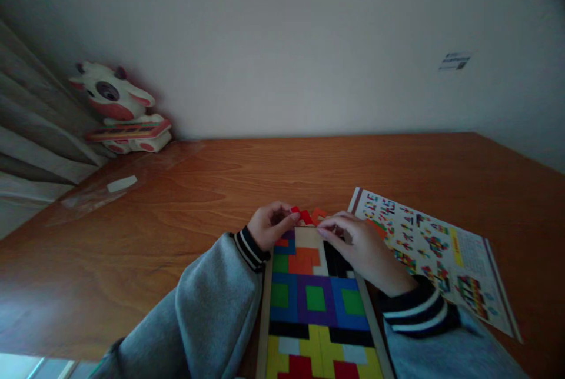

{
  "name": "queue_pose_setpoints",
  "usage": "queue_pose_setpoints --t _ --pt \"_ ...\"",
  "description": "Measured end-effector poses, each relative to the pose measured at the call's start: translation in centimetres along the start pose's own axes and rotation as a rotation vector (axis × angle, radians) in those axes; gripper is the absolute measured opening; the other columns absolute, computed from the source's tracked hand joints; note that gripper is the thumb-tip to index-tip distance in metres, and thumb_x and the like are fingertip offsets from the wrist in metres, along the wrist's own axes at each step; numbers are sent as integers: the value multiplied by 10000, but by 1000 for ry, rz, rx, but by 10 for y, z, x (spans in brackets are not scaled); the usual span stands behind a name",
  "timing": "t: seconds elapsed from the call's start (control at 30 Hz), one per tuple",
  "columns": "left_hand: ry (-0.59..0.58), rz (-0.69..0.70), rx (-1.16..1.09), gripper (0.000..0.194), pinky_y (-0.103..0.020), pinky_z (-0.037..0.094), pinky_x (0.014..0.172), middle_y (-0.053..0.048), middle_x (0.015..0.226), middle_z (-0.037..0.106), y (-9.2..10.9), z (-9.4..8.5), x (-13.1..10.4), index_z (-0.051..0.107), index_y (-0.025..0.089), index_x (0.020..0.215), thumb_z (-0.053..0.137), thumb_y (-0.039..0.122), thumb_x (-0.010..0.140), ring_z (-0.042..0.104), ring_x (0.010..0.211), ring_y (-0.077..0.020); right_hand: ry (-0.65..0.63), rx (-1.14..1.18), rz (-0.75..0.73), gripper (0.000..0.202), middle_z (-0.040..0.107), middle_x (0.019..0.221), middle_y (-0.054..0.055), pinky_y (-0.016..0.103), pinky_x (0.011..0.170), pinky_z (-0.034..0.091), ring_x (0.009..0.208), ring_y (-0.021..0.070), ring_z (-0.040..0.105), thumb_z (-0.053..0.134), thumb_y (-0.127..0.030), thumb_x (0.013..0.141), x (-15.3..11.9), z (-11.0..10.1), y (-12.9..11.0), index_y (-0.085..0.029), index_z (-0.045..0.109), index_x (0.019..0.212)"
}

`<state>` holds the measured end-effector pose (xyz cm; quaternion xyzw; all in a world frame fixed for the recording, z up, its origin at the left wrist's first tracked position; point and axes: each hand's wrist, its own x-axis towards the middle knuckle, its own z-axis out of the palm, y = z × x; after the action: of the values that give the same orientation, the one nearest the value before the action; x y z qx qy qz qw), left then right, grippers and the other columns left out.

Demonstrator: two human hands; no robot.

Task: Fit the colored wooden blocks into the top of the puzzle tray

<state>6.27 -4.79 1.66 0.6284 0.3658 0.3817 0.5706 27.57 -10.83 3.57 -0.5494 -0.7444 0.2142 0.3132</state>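
A wooden tray (263, 320) of flat coloured puzzle blocks lies in front of me, its far section partly bare. My left hand (273, 225) is at the tray's far left corner, thumb and fingers pinched on a red puzzle block (305, 218). Over the far right corner, my right hand (359, 243) has its thumb and fingertips curled close together; whether anything is between them is hidden. An orange block (318, 213) lies just beyond the tray's far edge, near the right fingertips. In the tray, another orange block (301, 262) sits beside black blocks (333, 258).
A printed sheet of block patterns (435, 249) lies to the right, partly behind my right hand. A cow-shaped toy with a keyboard (128, 111) stands at the back left by a curtain (39, 120). Clear tape with a white label (122, 183) is on the wooden table (212, 173).
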Motion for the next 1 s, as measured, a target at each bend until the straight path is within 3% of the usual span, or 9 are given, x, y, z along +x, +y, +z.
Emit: queue_pose_setpoints --t 0.13,0.27,0.47,0.67,0.77,0.9,1.0 --pt "98 7 -4 357 -210 463 580 -43 752 675 -3 -1 2 600 114 826 706 449 760 601 617 -103 176 -151 -4 202 688 1022 82 413 856 482 946 240 633 581 -337 879 4 -7 20 -215 648 1025" --pt "140 43 -1 376 -218 479 612 -38 779 666 -2 -2 3 603 117 951 724 409 748 609 647 -107 152 -238 -44 276 690 1110 81 458 908 449 1046 266 619 583 -372 874 10 -1 20 -235 622 1111" --pt "146 97 142 417 -206 477 583 -42 790 650 -2 -5 2 585 112 1117 654 392 814 607 659 -111 128 -314 -9 205 720 1033 65 511 907 403 992 281 643 625 -339 848 20 12 9 -238 660 1023" --pt "151 111 168 400 -221 492 614 -58 820 662 -6 -8 4 580 106 1112 642 379 825 621 698 -125 135 -62 -77 261 667 1052 57 375 854 496 977 217 635 665 -227 801 20 8 8 -240 627 1059" --pt "146 104 159 403 -219 486 605 -57 814 661 -7 -8 5 581 105 1109 644 382 823 617 685 -122 126 84 -18 129 677 957 43 349 801 526 879 191 659 624 -238 833 18 8 2 -234 642 961" --pt "158 100 144 400 -217 484 599 -53 806 659 -7 -7 4 589 111 1098 647 391 819 617 679 -122 142 301 103 174 701 940 48 343 770 550 859 189 676 628 -299 829 18 9 -4 -223 614 986" --pt "155 106 131 399 -226 490 616 -56 813 663 -8 -7 4 589 115 1096 651 393 817 621 684 -125 129 380 106 143 703 943 52 350 810 548 885 188 677 600 -324 852 17 9 -4 -216 618 944"
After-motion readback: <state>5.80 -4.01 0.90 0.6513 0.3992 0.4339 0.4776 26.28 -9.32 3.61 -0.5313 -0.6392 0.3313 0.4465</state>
